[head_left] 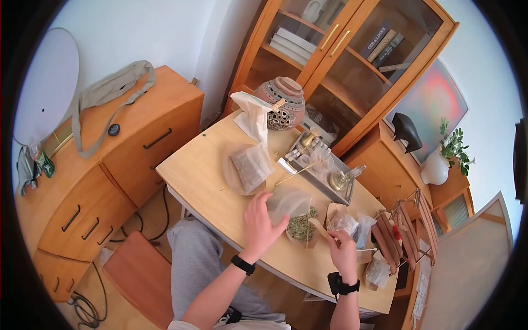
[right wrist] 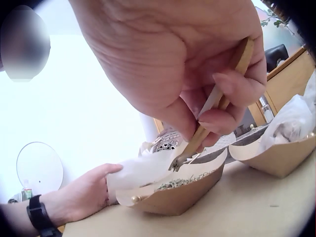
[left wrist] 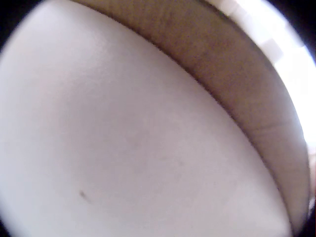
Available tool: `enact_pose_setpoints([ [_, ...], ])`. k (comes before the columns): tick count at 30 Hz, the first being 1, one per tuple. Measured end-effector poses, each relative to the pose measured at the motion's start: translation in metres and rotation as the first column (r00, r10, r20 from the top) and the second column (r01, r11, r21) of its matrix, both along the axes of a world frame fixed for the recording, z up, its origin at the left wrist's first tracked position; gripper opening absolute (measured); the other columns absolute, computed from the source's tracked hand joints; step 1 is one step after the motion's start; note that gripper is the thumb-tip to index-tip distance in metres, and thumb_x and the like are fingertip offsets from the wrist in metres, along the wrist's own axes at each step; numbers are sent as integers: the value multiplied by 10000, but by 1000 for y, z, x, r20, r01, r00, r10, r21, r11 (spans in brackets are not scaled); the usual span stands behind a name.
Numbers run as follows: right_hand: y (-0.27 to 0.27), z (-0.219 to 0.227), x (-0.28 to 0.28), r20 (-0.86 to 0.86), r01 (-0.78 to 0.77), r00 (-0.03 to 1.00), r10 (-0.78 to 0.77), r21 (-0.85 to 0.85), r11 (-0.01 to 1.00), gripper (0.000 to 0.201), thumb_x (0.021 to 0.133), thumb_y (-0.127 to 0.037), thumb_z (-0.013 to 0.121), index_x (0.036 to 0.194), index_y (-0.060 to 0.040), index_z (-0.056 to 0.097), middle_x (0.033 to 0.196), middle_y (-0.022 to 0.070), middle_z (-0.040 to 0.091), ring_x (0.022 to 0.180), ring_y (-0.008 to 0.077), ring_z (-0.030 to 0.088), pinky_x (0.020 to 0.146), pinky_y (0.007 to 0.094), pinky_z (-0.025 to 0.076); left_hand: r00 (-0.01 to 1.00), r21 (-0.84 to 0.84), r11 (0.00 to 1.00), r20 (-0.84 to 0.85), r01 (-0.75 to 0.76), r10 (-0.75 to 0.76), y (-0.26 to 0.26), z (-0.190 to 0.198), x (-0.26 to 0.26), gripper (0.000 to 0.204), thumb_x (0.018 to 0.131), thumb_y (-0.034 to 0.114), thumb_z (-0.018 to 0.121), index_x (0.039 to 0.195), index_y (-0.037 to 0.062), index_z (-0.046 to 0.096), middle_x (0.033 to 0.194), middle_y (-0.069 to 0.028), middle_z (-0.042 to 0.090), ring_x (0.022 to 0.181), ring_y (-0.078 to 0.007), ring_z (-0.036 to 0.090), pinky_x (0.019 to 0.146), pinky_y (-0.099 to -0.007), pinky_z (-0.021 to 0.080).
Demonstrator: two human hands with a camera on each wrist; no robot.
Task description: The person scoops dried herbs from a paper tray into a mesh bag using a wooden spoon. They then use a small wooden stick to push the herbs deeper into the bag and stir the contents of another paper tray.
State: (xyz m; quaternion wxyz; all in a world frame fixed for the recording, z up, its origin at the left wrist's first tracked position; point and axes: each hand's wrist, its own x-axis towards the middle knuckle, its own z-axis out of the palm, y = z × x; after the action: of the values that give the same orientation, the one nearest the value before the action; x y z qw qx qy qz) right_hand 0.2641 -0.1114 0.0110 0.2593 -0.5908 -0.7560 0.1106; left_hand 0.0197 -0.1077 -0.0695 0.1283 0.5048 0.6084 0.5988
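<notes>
In the head view, a translucent white pouch (head_left: 291, 202) lies against the left edge of a folded-paper tray of dried green herbs (head_left: 301, 226); my left hand (head_left: 263, 224) holds it at its left side. My right hand (head_left: 343, 253) pinches a pale wooden tool (head_left: 318, 225) whose end is over the herbs. The right wrist view has the tool (right wrist: 197, 136) between thumb and fingers of my right hand (right wrist: 182, 64), bits of herb at its tip, above the tray (right wrist: 180, 200). There my left hand (right wrist: 86, 192) grips the pouch (right wrist: 140, 173). Skin fills most of the left wrist view.
Right of the herb tray stands a second paper tray (right wrist: 276, 160) with a clear bag. A filled bag (head_left: 252, 166) on a round dish, a patterned pot (head_left: 283, 104) and a grey tray (head_left: 330, 190) with small bottles are farther back. A folding rack (head_left: 404, 234) stands at right.
</notes>
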Motion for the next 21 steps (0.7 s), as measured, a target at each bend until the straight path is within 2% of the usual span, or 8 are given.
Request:
enact_pose_setpoints([
  [3, -2, 11, 1, -92, 4, 996, -6, -29, 1000, 155, 943, -86, 708, 1068, -9, 756, 939, 140, 721, 745, 285, 698, 671, 361, 528, 999, -5, 999, -40, 35, -35, -3, 1, -2, 709, 803, 311, 830, 1380, 62, 503, 1440, -176, 530, 1354, -379, 486, 1095, -510, 382],
  [7, 7, 15, -13, -54, 16, 998, -18, -44, 999, 161, 943, -98, 716, 1065, 1, 751, 958, 152, 725, 781, 304, 710, 692, 367, 541, 995, -18, 996, -56, 84, -85, -4, 1, -4, 720, 764, 287, 856, 1367, 91, 515, 1454, -155, 527, 1362, -360, 488, 1090, -503, 387],
  [9, 15, 10, -21, -54, -34, 998, 35, 26, 999, 181, 927, -63, 723, 1083, 28, 730, 948, 140, 709, 730, 243, 651, 678, 329, 516, 993, -18, 995, -65, 94, -95, -3, 0, -5, 713, 766, 305, 844, 1363, 93, 518, 1452, -163, 528, 1361, -367, 487, 1088, -509, 385],
  [10, 15, 11, -26, -54, -40, 998, 41, 26, 999, 181, 927, -63, 723, 1083, 28, 730, 948, 140, 709, 730, 243, 651, 678, 329, 516, 991, -23, 994, -73, 108, -110, -4, -1, -6, 706, 767, 323, 833, 1358, 95, 522, 1449, -171, 529, 1360, -373, 486, 1087, -515, 383],
  [12, 13, 15, -33, 56, -46, 998, 42, 62, 997, 172, 935, -97, 712, 1078, -9, 749, 1021, 155, 734, 884, 356, 723, 757, 405, 563, 992, -30, 994, -71, 102, -104, -5, 0, -6, 704, 765, 324, 834, 1355, 96, 525, 1449, -169, 530, 1360, -374, 485, 1086, -517, 382],
  [16, 4, 17, -18, 1, 4, 1000, -4, 111, 994, 176, 930, -117, 716, 1074, -21, 750, 1027, 140, 732, 883, 367, 715, 760, 417, 562, 993, -61, 993, -61, 96, -100, -5, 3, -5, 693, 766, 321, 833, 1348, 98, 529, 1449, -163, 529, 1357, -372, 485, 1082, -516, 383],
  [18, -7, 23, -15, 129, 27, 991, -36, 68, 997, 170, 928, -130, 720, 1059, -27, 754, 1026, 133, 727, 877, 367, 711, 760, 416, 560, 994, -38, 995, -67, 87, -89, -3, 1, -4, 691, 768, 320, 832, 1347, 98, 528, 1449, -164, 528, 1354, -372, 486, 1080, -515, 383],
  [21, -11, 17, -22, 168, 16, 986, -16, 2, 1000, 160, 932, -152, 717, 1033, -39, 769, 967, 131, 725, 845, 360, 710, 736, 421, 562, 993, -23, 996, -69, 91, -92, -4, 1, -4, 684, 772, 316, 831, 1344, 94, 528, 1444, -165, 529, 1344, -373, 490, 1077, -515, 385],
])
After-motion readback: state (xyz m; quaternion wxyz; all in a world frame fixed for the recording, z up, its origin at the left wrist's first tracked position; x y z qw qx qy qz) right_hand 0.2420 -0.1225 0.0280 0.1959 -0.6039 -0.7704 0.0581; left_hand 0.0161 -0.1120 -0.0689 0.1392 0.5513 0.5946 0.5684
